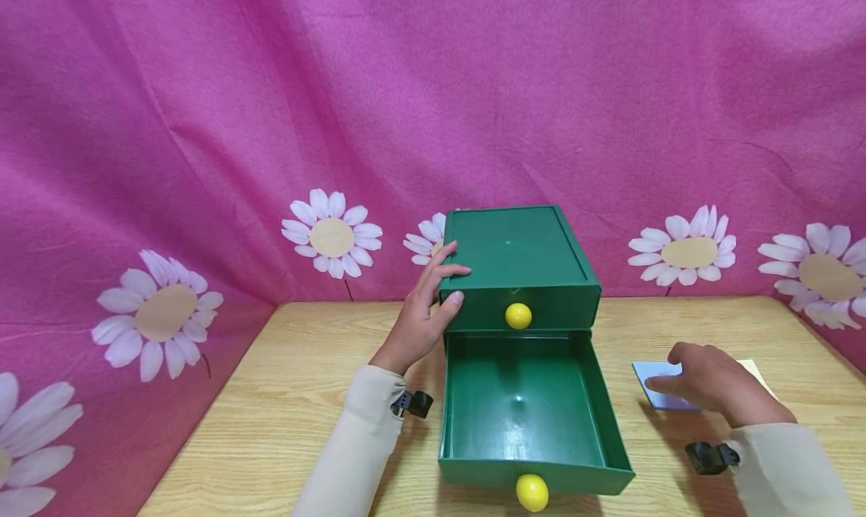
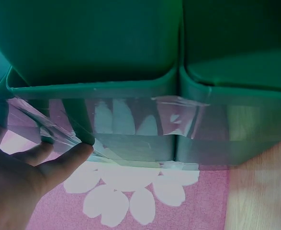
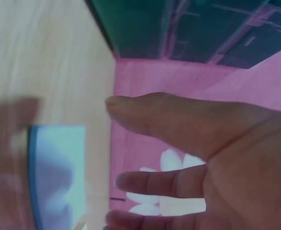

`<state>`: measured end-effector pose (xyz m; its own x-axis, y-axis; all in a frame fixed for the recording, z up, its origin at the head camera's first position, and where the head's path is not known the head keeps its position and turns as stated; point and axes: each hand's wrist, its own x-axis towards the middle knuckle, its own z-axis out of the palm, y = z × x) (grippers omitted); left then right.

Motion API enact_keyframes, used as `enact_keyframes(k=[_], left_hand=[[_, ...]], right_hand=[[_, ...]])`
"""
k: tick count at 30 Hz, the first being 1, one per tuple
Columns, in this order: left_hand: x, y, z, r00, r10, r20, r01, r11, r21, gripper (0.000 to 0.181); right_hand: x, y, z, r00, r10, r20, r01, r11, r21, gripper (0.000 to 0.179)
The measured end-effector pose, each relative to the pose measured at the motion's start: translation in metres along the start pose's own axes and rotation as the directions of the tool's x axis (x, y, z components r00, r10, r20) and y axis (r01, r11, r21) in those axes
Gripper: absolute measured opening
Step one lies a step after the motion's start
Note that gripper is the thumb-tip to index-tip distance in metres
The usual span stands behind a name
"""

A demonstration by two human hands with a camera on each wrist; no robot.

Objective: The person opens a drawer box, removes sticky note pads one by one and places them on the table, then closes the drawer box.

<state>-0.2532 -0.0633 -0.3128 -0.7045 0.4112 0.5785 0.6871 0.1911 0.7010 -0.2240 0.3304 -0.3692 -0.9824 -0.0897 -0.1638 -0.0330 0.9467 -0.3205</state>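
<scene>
Green cabinet (image 1: 514, 250) | lower drawer (image 1: 480, 475) extended | left hand (image 1: 425, 318) touching cabinet, fingers spread | right hand (image 1: 722, 382) over blue pad (image 1: 651, 376), fingers apart

The head camera is looking forward and down over the table (image 1: 311, 359); each wrist camera is facing closer in, sharing the green drawer unit (image 1: 521, 352).

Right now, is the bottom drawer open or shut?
Open: the bottom drawer sticks out beyond the top drawer, so we see inside.
</scene>
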Motion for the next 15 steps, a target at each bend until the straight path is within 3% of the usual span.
enact_keyframes(k=[6,15], left_hand=[[0.0,0.0,0.0,1.0,0.003,0.001,-0.003,1.0,-0.001,0.036],[0.0,0.001,-0.001,1.0,0.009,0.002,-0.009,1.0,0.005,0.035]], right_hand=[[-0.005,-0.013,-0.007,0.992,-0.072,-0.105,0.073,0.997,0.009,0.062],[-0.021,-0.04,-0.018,0.955,-0.166,-0.246,0.17,0.985,-0.005,0.051]])
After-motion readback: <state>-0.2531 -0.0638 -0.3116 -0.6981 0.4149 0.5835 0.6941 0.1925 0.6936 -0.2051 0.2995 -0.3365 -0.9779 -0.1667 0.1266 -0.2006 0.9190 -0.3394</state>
